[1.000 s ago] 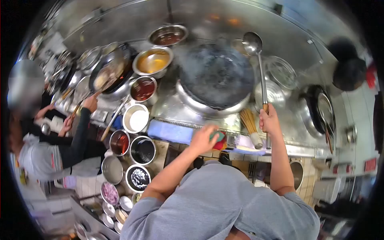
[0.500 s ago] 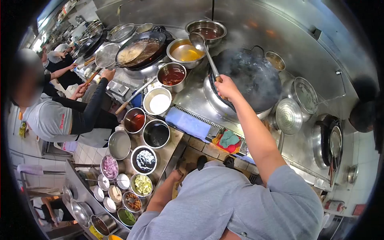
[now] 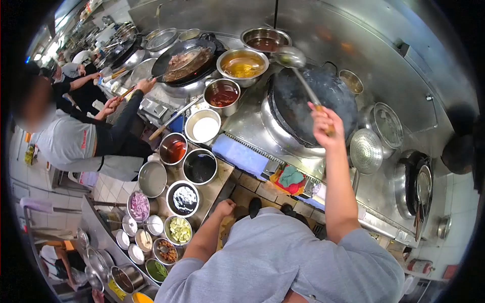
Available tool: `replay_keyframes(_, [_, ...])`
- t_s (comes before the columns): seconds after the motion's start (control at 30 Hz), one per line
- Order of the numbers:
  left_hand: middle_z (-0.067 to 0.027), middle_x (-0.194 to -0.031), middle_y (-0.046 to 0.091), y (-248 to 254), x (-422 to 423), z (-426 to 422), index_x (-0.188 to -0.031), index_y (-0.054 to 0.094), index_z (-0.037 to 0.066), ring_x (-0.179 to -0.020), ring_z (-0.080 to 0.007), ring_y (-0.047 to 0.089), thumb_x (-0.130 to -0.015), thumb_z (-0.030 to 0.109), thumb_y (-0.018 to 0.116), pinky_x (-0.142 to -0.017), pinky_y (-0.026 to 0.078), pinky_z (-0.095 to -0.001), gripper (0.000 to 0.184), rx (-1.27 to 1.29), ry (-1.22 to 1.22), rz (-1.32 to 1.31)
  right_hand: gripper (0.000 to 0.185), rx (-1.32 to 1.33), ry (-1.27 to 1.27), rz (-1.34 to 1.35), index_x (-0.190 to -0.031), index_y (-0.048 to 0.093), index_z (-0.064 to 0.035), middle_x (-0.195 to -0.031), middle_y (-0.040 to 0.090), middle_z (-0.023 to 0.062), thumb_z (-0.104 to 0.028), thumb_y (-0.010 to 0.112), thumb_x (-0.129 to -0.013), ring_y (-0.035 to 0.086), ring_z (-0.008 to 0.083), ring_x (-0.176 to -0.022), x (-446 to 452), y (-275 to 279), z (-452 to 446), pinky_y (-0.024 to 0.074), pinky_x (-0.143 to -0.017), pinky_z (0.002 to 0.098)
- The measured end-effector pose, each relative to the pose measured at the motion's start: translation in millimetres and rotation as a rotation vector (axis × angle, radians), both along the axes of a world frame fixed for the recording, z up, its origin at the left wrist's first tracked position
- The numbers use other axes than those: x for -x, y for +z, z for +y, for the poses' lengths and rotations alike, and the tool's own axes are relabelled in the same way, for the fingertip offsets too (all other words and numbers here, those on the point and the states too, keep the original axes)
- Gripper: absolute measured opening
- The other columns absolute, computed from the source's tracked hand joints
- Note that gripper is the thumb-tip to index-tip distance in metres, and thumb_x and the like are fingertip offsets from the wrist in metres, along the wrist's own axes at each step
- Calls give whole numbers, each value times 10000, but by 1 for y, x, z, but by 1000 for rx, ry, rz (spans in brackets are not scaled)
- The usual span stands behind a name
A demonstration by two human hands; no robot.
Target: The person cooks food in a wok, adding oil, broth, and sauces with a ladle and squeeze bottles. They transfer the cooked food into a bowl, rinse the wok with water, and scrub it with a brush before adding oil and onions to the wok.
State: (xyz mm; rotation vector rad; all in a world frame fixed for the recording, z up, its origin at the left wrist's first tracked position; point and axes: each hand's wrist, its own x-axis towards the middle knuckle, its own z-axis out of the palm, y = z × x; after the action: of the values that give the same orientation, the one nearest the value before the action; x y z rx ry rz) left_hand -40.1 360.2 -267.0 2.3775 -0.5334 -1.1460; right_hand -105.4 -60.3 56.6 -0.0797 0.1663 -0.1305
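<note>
A long-handled ladle (image 3: 309, 92) is in my right hand (image 3: 326, 125), whose fingers wrap its wooden grip. The ladle's bowl is raised at the back left rim of a dark wok (image 3: 298, 113), close to a metal bowl of yellow oil (image 3: 243, 64). Thin smoke or steam drifts over the wok, and I cannot make out any food inside. My left hand (image 3: 225, 207) hangs in front of my body near the counter edge, its fingers curled closed with nothing seen in them.
Pots of red sauce (image 3: 221, 95), white powder or liquid (image 3: 203, 126) and dark sauce (image 3: 200, 166) stand at left, with several ingredient bowls below. A perforated skimmer (image 3: 366, 151) rests at right. A co-worker (image 3: 76, 136) handles a wok (image 3: 183, 60) at far left.
My right hand has moved right and slightly down, and the ladle's bowl has swung from above the oil bowl toward the wok. The co-worker's strainer has shifted, showing brown food in their wok.
</note>
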Motion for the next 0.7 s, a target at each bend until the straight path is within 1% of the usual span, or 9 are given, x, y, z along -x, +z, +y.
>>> replay_keyframes(0.17, [-159, -1007, 635, 7, 9, 11, -959, 672, 98, -966, -315, 596, -797, 344, 515, -856, 463, -384, 333, -35, 55, -68, 258, 1058, -126, 703, -1137, 480, -86, -627, 424, -15, -133, 510, -885, 398, 42, -462, 91, 14, 28, 315, -363, 200])
replay_keyframes(0.23, [-159, -1008, 634, 1, 23, 21, -953, 674, 97, -965, -317, 595, -801, 358, 505, -849, 466, -385, 346, -49, 56, -108, 201, 946, -101, 567, -1083, 487, -91, -629, 423, -16, -128, 502, -886, 403, 46, -474, 128, 0, -3, 313, -361, 202])
replay_keyframes(0.3, [-159, -1024, 629, -2, 37, 29, -952, 672, 79, -971, -325, 589, -808, 378, 484, -842, 468, -390, 381, -158, -69, -102, 221, 296, -207, 299, -1101, 479, -88, -628, 415, -15, -105, 480, -882, 385, 54, -451, 148, -21, -15, 304, -357, 200])
replay_keyframes(0.37, [-159, -1034, 625, -6, 57, 31, -954, 671, 73, -979, -328, 586, -811, 374, 480, -842, 467, -393, 384, -183, -43, -98, 289, 714, -296, 513, -1167, 459, -62, -653, 429, -5, -76, 460, -878, 394, 65, -448, 163, -47, -13, 306, -360, 211])
replay_keyframes(0.43, [-159, -1044, 622, -15, 84, 32, -956, 670, 67, -987, -331, 582, -814, 371, 475, -842, 467, -397, 388, -216, -8, -79, 380, 1445, -220, 833, -1255, 418, -59, -684, 449, 11, -62, 473, -879, 395, 67, -445, 178, -66, -7, 314, -353, 215])
replay_keyframes(0.53, [-160, -969, 641, -19, 122, 19, -921, 666, 86, -935, -335, 597, -792, 339, 516, -814, 469, -403, 321, -121, 30, -141, 471, 1639, -59, 923, -1331, 368, -65, -845, 583, 84, -41, 476, -874, 563, 143, -603, 226, -84, -39, 445, -474, 259])
replay_keyframes(0.6, [-159, -974, 639, 11, 150, 4, -899, 665, 66, -942, -337, 591, -795, 351, 501, -820, 467, -408, 344, -78, 88, -106, 582, 2319, -456, 563, -1394, 310, -128, -1054, 610, 179, -17, 487, -851, 626, 293, -852, 243, -119, -68, 493, -712, 330])
replay_keyframes(0.63, [-158, -997, 633, 26, 165, -1, -884, 667, 49, -958, -336, 584, -799, 362, 485, -832, 465, -411, 371, -79, 100, -55, 582, 2319, -406, 502, -1394, 310, -128, -1054, 610, 179, -17, 487, -851, 626, 293, -852, 243, -113, -66, 493, -712, 330])
replay_keyframes(0.7, [-158, -964, 640, 35, 197, -2, -892, 665, 55, -944, -329, 593, -791, 356, 512, -817, 471, -411, 353, -28, 194, -71, 638, 2256, 37, 842, -1393, 306, -89, -1273, 488, 201, 42, 494, -799, 520, 317, -1110, 240, -71, -46, 409, -904, 362])
